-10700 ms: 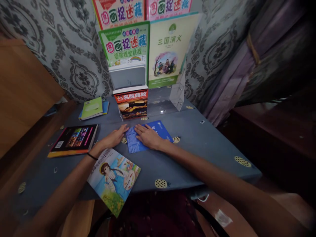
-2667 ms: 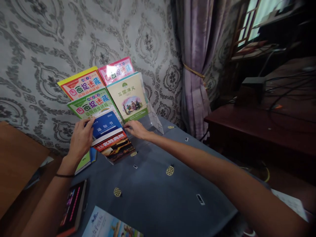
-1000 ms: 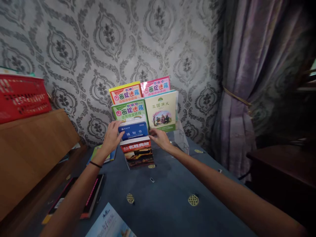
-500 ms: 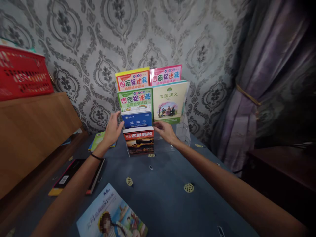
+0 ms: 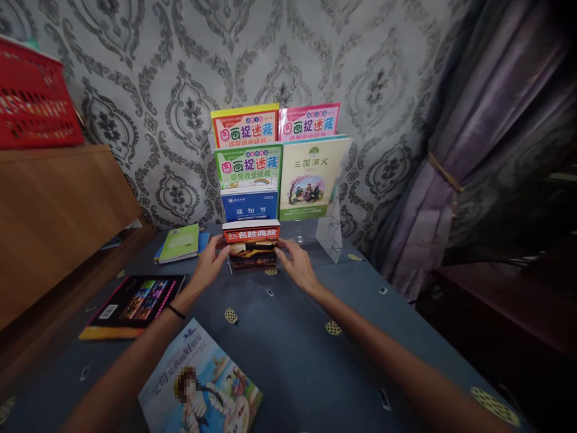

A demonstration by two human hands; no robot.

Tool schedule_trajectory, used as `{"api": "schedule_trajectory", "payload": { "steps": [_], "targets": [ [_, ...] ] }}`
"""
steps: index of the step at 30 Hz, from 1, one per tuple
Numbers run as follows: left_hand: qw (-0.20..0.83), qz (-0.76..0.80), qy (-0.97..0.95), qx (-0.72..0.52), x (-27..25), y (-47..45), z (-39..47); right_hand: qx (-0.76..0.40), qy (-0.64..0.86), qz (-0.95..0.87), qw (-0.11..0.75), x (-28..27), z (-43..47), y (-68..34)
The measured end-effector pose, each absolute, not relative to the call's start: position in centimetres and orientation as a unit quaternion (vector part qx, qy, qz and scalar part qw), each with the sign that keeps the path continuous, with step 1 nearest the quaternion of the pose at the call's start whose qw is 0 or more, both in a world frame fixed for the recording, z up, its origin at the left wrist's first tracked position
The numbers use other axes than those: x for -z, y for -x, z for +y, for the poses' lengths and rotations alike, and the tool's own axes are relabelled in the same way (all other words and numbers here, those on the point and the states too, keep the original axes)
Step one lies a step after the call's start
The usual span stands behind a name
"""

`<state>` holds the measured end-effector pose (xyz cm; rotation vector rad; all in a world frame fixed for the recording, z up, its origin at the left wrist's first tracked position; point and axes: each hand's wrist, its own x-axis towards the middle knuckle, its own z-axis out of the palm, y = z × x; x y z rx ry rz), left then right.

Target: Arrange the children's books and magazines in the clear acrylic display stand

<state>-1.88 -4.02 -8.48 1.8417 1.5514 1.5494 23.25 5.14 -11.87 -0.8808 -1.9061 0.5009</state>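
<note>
My left hand [image 5: 211, 263] and my right hand [image 5: 295, 263] grip opposite sides of a thick book with a red title band [image 5: 252, 240]. It stands upright in the lowest front tier of a clear acrylic book rack [image 5: 331, 237]. Just behind it, a blue booklet [image 5: 250, 205] leans against a green-bordered picture book [image 5: 249, 165]. To the right, a pale green book [image 5: 311, 180] fills the middle tier. An orange and yellow picture book [image 5: 246, 127] and a pink one [image 5: 309, 122] rise at the back.
A blue illustrated book [image 5: 202, 385] lies near the front. Dark books [image 5: 135, 300] and a green book [image 5: 179, 243] lie to the left on the dark blue tablecloth [image 5: 288, 355]. A red basket [image 5: 36, 102] sits on a wooden cabinet [image 5: 58, 216]; a purple curtain [image 5: 419, 180] hangs right.
Both hands have moved down from beside the blue booklet to the sides of the red-titled front book. The view has shifted slightly.
</note>
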Motion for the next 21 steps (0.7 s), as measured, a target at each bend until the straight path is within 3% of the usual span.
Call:
{"api": "schedule_trajectory", "payload": {
  "steps": [10, 21],
  "targets": [
    [0.093, 0.55, -0.666, -0.496, 8.6, 3.0, -2.1, -0.223, 0.393, -0.795, 0.405, 11.8, 6.6, -22.3],
    [0.06, 0.562, -0.659, -0.496, 8.9, 2.5, -1.9, -0.216, 0.392, -0.782, 0.434, 11.9, 6.2, -22.2]
  ]
}}
